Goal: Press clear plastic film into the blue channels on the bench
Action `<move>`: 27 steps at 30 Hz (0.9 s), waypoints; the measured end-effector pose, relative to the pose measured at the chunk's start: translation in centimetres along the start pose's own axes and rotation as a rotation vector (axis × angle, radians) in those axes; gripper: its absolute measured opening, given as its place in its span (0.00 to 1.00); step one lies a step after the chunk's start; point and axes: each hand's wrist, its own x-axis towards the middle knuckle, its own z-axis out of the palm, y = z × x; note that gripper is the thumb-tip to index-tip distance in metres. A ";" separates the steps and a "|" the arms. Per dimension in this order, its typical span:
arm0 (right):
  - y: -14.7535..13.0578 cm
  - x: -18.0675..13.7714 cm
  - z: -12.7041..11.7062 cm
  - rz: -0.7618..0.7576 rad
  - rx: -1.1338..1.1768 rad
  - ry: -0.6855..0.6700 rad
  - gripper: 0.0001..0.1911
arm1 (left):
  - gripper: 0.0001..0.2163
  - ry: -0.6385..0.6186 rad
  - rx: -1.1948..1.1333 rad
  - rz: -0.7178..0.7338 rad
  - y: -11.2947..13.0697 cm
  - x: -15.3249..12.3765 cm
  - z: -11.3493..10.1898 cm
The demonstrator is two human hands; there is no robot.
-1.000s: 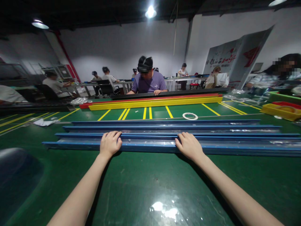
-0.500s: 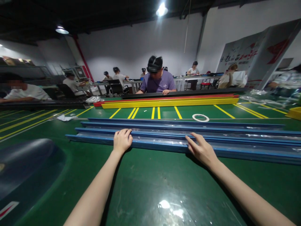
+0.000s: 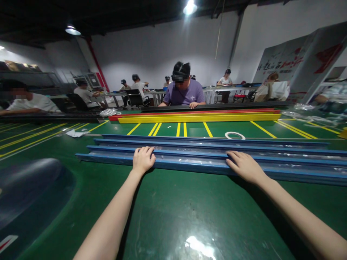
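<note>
Several long blue channel strips (image 3: 184, 143) lie side by side across the green table. My left hand (image 3: 143, 159) is curled over the wall of the nearest blue channel (image 3: 189, 166), with its fingertips reaching inside and its thumb at the front edge. Farther right along that channel lies my right hand (image 3: 245, 166). Its fingers are bent together over the same wall, the thumb low at the front side. The undersides of both hands are hidden.
Beyond the blue strips are a white ring (image 3: 235, 135), a yellow strip (image 3: 197, 118) and a red strip (image 3: 114, 118). A co-worker (image 3: 184, 90) in a purple shirt sits opposite. A dark glossy curved object (image 3: 35, 195) is at the near left.
My right hand has slid to the right along the nearest channel, and its fingers have come closer together over the wall. My left hand keeps nearly the same place.
</note>
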 end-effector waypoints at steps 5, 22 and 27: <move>0.5 1.1 -0.3 0.010 0.021 -0.036 0.28 | 0.14 0.052 -0.044 -0.042 0.1 -0.2 0.4; 2.0 9.1 4.1 0.096 0.106 -0.014 0.30 | 0.16 -0.046 -0.079 -0.056 0.1 -0.4 0.0; 1.7 8.7 4.2 0.155 0.119 -0.086 0.30 | 0.16 -0.124 -0.098 -0.089 0.4 -0.3 -0.7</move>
